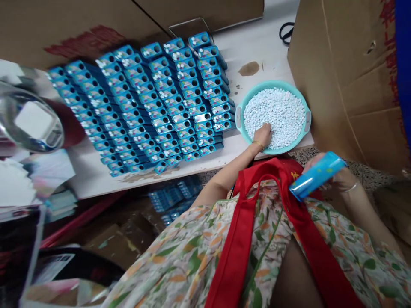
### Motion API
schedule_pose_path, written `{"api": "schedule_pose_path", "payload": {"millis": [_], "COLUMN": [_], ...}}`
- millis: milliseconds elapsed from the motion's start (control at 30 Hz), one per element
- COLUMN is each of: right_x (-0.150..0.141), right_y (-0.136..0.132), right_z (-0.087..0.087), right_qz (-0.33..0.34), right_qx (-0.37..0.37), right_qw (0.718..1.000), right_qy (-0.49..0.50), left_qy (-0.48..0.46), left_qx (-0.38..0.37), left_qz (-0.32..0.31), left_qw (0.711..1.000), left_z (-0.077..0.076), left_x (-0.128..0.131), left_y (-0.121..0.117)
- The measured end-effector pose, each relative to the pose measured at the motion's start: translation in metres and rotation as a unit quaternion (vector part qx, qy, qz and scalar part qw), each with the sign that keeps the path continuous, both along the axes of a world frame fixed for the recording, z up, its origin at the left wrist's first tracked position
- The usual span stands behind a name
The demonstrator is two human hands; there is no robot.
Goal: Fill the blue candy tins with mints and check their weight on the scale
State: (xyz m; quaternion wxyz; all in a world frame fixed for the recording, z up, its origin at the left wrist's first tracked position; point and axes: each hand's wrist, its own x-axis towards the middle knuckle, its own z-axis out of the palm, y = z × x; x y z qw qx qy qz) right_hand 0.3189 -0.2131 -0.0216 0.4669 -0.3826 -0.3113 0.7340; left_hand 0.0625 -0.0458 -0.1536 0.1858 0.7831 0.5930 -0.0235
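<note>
My left hand [263, 135] reaches into a turquoise two-handled bowl [240, 105] of small white candy-like pellets [279, 111]. Its fingers look curled together among the pellets, with the tips partly hidden. In front of the red apron [231, 256], my right hand [342, 176] grips a glossy blue slim container [317, 175] with yellow-green spots, held tilted. Left of the bowl stand many similar blue containers [192, 92] in tight rows. Each has a round dark hole in its top, and white pellets lie on several of the tops.
Cardboard boxes border the white table [231, 149] at the back and on the right, where a large carton [346, 85] stands. Black-handled scissors [287, 33] lie near it. At left are a clear round tub [32, 119] and paper stacks. More blue containers [173, 199] sit below the table.
</note>
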Motion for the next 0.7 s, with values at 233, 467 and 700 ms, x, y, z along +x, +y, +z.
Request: {"api": "schedule_pose_path", "payload": {"millis": [233,467,700], "right_x": [-0.022,-0.024,-0.043], "right_y": [0.039,0.066,0.095], "right_z": [-0.063,-0.096,-0.097], "right_qz": [-0.238,-0.228,-0.138], "right_qx": [0.120,0.277,0.319], "right_qw": [0.928,0.771,0.749], "right_qy": [-0.260,-0.527,-0.565], "left_qy": [-0.062,-0.134,-0.040], "left_qx": [-0.004,0.042,0.025], "left_qz": [-0.034,-0.170,-0.267], "left_qw": [0.997,0.975,0.962], "left_z": [0.015,0.090,0.163], "left_x": [-0.022,-0.062,-0.051], "left_y": [0.007,0.012,0.007]}}
